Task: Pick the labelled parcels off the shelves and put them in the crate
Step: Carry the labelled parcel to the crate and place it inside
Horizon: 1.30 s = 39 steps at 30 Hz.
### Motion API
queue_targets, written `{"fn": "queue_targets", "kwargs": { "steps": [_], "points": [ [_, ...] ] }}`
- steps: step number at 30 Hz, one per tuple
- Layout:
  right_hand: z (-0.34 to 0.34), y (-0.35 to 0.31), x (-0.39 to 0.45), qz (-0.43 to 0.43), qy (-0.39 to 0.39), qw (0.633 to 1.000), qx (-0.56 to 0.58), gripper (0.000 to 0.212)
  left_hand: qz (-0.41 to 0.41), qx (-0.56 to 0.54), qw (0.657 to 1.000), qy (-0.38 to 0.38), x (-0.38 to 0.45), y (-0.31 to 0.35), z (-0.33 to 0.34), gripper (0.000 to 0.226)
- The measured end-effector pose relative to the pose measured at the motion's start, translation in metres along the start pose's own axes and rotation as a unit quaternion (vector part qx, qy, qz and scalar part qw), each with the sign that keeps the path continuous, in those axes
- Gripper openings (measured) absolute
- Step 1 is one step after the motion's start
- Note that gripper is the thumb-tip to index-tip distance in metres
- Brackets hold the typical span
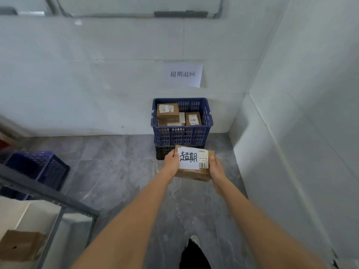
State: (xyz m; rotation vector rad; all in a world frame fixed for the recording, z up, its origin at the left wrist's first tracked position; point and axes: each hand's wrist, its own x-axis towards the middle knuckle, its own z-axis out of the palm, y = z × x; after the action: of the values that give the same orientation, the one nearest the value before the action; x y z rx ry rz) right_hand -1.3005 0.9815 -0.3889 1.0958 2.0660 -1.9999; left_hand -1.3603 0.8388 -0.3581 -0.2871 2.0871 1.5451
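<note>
blue crates: 2 | held parcel: 1 | hands: 2 | wall sign: 1

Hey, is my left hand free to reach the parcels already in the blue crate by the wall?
Probably not yet. The left hand and the right hand both grip the labelled parcel, held in front of the blue crate. The crate's top is open, so nothing else blocks it.

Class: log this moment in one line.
left hand: holds parcel | right hand: holds parcel | blue crate: ahead, part-filled
</note>
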Motion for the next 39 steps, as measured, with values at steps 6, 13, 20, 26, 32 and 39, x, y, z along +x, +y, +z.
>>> {"fn": "queue_targets", "kwargs": {
  "steps": [6, 13, 20, 26, 32, 39],
  "points": [
    [-0.022, -0.053, 0.104, 0.008, -0.001, 0.999, -0.034, 0.048, -0.026, 0.008, 1.0, 0.012, 0.092, 0.061, 0.04, 0.034],
    [-0.013, -0.1, 0.221, 0.016, -0.007, 0.998, -0.058, 0.048, -0.053, -0.015, 0.998, 0.006, 0.21, 0.108, 0.052, 0.039],
    [0.026, -0.151, 0.391, 0.038, -0.001, 0.999, -0.036, 0.047, -0.129, -0.097, 0.987, 0.013, 0.364, 0.165, 0.052, 0.034],
    [0.04, -0.159, 0.506, 0.099, -0.011, 0.995, 0.022, 0.041, -0.174, -0.091, 0.98, 0.02, 0.483, 0.18, 0.066, 0.043],
    [0.049, -0.127, 0.596, 0.16, 0.002, 0.987, -0.026, 0.041, -0.219, -0.062, 0.974, 0.008, 0.574, 0.162, 0.096, 0.045],
    [0.054, -0.07, 0.662, 0.224, 0.004, 0.97, -0.093, 0.043, -0.305, -0.075, 0.949, 0.014, 0.644, 0.108, 0.126, 0.045]
  ]
}}
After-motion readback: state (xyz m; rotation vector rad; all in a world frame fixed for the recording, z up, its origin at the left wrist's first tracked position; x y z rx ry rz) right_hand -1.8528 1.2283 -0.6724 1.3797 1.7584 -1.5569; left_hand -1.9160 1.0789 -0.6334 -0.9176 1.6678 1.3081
